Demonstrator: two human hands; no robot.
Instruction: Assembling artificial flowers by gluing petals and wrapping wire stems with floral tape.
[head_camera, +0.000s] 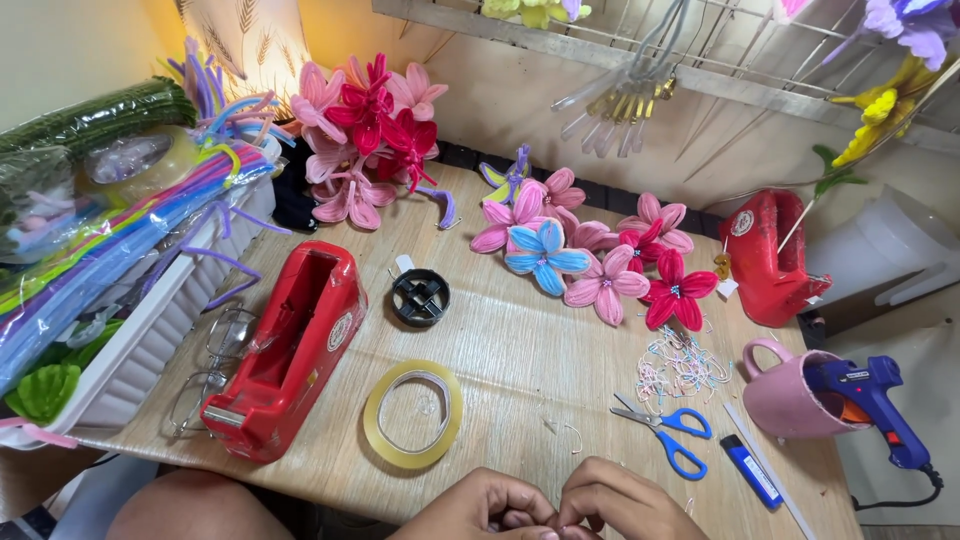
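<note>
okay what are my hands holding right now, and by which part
It cannot be told. The left hand and right hand meet fingertip to fingertip at the near edge of the pale wooden table, pinching together, but whatever lies between them is hidden.

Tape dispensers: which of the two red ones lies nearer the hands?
The red tape dispenser on the table's left, beside the loose tape roll; the other dispenser sits far right.
</note>
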